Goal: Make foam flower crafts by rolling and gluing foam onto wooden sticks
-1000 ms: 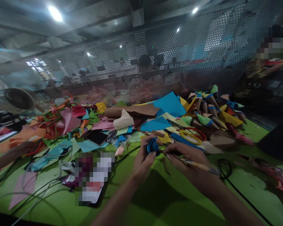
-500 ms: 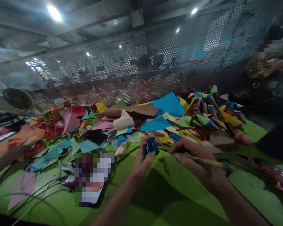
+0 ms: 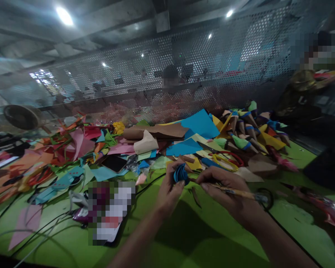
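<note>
While the left hand (image 3: 169, 190) pinches a small roll of blue paper (image 3: 180, 174) between thumb and fingers, the right hand (image 3: 229, 189) grips a slim, tan-handled tool (image 3: 238, 191), its tip aimed at the roll's right side; whether they touch cannot be told. The roll is held above the green counter (image 3: 139, 212), and a dark curved sliver (image 3: 195, 197) lies between the hands. Beyond them are a brown paper roll (image 3: 156, 131), a dark-screened phone (image 3: 114, 163) and, on the right, heaped paper cones (image 3: 249, 130).
</note>
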The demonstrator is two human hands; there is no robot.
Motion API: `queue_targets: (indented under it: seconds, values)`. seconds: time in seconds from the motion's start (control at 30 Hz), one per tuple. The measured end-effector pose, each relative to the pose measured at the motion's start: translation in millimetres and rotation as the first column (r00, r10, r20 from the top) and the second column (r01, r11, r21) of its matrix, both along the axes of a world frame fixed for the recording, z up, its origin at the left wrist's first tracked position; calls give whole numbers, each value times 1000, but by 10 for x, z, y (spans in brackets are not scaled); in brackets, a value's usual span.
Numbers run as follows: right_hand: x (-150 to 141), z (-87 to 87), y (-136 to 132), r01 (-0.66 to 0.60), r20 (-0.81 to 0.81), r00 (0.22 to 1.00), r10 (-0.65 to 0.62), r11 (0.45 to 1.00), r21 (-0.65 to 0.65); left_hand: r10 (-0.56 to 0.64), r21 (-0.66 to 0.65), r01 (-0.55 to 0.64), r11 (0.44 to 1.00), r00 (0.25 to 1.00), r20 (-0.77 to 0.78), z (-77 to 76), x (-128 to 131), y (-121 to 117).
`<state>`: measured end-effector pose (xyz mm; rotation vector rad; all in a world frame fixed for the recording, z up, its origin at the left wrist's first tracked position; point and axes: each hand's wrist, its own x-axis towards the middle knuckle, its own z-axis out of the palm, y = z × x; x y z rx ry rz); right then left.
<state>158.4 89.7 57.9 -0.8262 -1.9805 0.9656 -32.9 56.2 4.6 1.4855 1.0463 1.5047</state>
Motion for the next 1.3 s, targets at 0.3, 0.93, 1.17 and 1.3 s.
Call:
queue_targets:
  seconds: [0.3, 0.93, 1.17, 1.3]
  values:
    - [56, -68, 102, 180, -45, 983, -179, 983, 25, 53, -55, -49, 997, 996, 73, 99, 18, -16]
    - [-21, -434, 353, 135, 280, 918, -282, 883, 449, 70, -147, -30, 989, 960, 270, 43, 50, 13]
    - [-192, -421, 196, 85, 141, 981, -131, 953, 290, -24, -146, 69, 987, 957, 290, 61, 166, 9]
    - [-210, -436, 189, 126, 101, 982, -159, 953, 274, -83, -148, 128, 981, 957, 277, 26, 205, 13]
